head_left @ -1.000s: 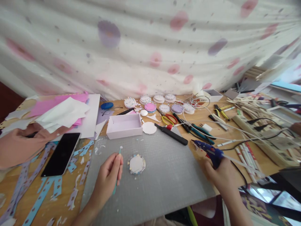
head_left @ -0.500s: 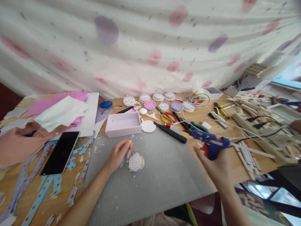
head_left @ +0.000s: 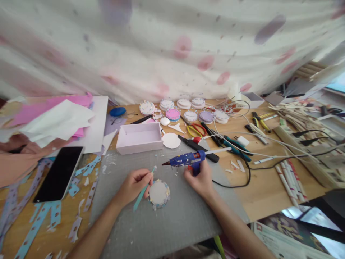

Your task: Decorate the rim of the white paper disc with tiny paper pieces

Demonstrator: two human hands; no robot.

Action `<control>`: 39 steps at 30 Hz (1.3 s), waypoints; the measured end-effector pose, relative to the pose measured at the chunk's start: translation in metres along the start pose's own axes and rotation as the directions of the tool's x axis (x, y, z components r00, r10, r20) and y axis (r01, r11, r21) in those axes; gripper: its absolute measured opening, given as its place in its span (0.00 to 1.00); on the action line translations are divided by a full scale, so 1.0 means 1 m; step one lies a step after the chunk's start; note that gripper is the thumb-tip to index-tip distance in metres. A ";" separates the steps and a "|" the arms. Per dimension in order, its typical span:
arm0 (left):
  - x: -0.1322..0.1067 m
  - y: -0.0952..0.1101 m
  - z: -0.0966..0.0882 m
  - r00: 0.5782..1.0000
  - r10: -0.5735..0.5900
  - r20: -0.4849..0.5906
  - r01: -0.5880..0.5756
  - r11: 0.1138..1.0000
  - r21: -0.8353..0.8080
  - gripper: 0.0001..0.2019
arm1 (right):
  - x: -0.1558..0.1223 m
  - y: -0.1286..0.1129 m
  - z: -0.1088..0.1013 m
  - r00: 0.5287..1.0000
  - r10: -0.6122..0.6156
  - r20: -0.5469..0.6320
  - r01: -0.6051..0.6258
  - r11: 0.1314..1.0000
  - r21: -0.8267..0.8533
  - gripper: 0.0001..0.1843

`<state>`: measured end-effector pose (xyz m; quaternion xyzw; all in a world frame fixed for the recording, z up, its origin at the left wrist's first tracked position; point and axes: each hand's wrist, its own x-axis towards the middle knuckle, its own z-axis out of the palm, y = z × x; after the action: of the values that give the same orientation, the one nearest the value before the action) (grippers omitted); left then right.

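My left hand [head_left: 134, 184] is closed on a thin teal stick tool [head_left: 142, 190] and rests against the left side of a round white disc [head_left: 159, 193] with a patterned rim, which lies on the grey mat [head_left: 172, 216]. My right hand [head_left: 199, 180] grips a blue glue gun [head_left: 185, 159] by its handle. The gun is held level, its nozzle pointing left, just above and behind the disc. A black cord [head_left: 237, 183] runs from it to the right.
A pale lilac open box [head_left: 139, 138] stands behind the mat, with a white disc [head_left: 171, 140], a black knife [head_left: 198, 148], red scissors [head_left: 196, 130] and several decorated discs [head_left: 184, 104]. A black phone [head_left: 59, 173] and blue paper strips [head_left: 40, 223] lie left. Another person's arm [head_left: 13, 162] is at far left.
My right hand brought the glue gun from the right edge of the mat in over the mat, close to the disc. My left hand moved to the disc with the stick tool.
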<state>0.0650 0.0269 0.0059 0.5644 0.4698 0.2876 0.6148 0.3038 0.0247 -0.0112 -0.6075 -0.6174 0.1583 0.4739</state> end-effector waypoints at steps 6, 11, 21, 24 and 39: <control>0.001 -0.003 -0.004 0.994 -0.092 0.063 0.089 0.995 0.048 0.15 | -0.002 0.004 0.001 1.000 -0.008 0.031 0.010 0.999 -0.049 0.11; 0.000 0.002 -0.006 0.994 -0.041 0.098 0.024 0.987 0.162 0.16 | -0.002 0.004 0.005 0.997 -0.065 0.048 0.068 0.995 -0.073 0.09; 0.000 0.003 -0.011 0.976 -0.103 0.190 0.093 0.994 0.063 0.16 | -0.004 0.004 0.007 0.996 -0.075 0.051 0.078 0.996 -0.046 0.08; 0.000 0.004 -0.010 0.974 -0.124 0.191 0.117 0.992 0.048 0.16 | -0.005 0.003 0.006 0.995 -0.081 0.056 0.084 0.995 -0.057 0.09; 0.000 0.004 -0.010 0.974 -0.122 0.191 0.108 0.991 0.085 0.15 | -0.005 0.004 0.006 0.989 -0.143 0.034 0.146 0.985 -0.097 0.08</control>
<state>0.0566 0.0323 0.0100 0.5844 0.4493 0.1768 0.6522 0.3007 0.0226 -0.0189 -0.5818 -0.6733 0.1009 0.4450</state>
